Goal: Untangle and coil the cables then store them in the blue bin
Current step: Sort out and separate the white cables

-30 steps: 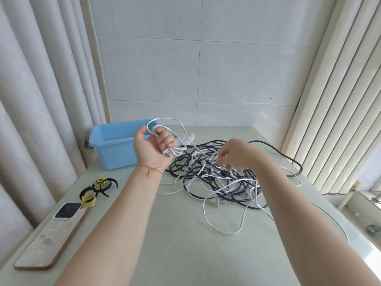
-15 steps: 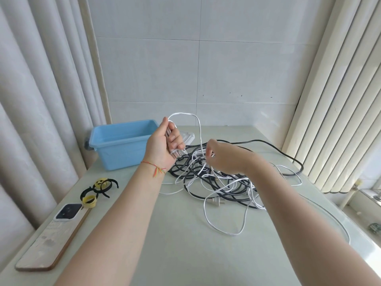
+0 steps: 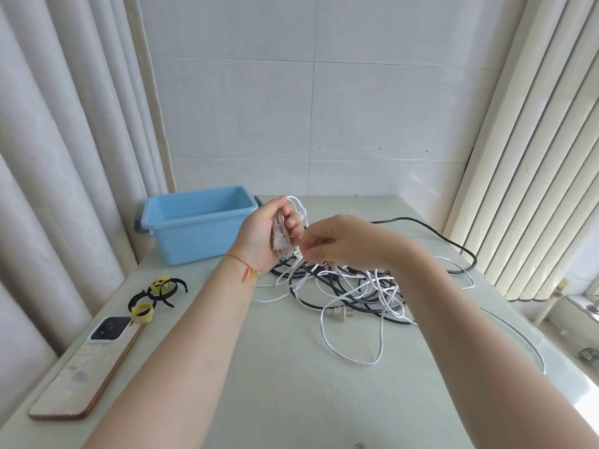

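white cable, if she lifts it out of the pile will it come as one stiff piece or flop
Likely floppy: the white cable lies in loose, slack loops on the table. It looks thin, so probably light. It crosses the black cable repeatedly, so it may snag and drag that along.

No readable text, label or number shows anywhere (a faint mark at the bottom edge stays illegible).

Both forearms are bare, with no sleeves in view. The left wrist wears a thin thread bracelet, mostly red-orange, knotted on the outer side with short loose ends in red, yellow and green.
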Demonstrator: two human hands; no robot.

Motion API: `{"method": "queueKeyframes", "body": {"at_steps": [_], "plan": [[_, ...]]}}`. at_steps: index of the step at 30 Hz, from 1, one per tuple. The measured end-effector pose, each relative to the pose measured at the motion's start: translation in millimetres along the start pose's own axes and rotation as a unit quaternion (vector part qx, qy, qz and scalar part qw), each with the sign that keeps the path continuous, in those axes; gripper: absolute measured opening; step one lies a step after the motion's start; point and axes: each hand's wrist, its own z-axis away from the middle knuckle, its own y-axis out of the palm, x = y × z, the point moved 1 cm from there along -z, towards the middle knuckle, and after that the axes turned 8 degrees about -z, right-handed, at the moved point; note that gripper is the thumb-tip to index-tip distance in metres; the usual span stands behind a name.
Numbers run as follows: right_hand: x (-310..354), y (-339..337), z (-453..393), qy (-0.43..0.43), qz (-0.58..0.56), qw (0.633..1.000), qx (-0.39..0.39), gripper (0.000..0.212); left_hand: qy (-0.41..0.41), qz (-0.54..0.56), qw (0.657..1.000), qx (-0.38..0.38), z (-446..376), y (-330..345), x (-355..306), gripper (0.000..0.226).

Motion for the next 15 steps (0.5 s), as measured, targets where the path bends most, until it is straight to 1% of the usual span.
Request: {"method": "queueKeyframes", "body": {"at_steps": [3, 5, 7, 9, 12, 15], "plan": [[-6.4, -7.4, -2.6, -0.029, -0.115, 0.991, -0.061, 0.008, -0.054, -0.069, 0.996, 0.030, 4.4, 2.0, 4.3, 0.035], [-11.7, -12.9, -4.1, -0.032, -0.131, 0.982, -0.130, 0.009, -0.075, -0.083, 0.993, 0.050, 7.8, 5.3, 5.8, 0.032], [-16.0, -16.4, -4.6, -0.032, -0.115, 0.978, -0.174, 0.009, -0.081, -0.098, 0.989, 0.081, 9.8, 7.8, 7.3, 0.032], [-18.8, -16.8, -4.9, -0.034, -0.105, 0.977, -0.184, 0.009, -0.091, -0.099, 0.984, 0.117, 11.0, 10.5, 9.9, 0.034], [-21.5, -12.2, -9.1, -0.024, -0.088, 0.978, -0.187, 0.009, -0.098, -0.062, 0.982, 0.149, 10.9, 14.4, 13.4, 0.033], [-23.6, -5.5, -13.9, -0.007, -0.137, 0.976, -0.167, 0.011, -0.102, -0.007, 0.982, 0.159, 11.2, 17.1, 15.7, 0.028]]}}
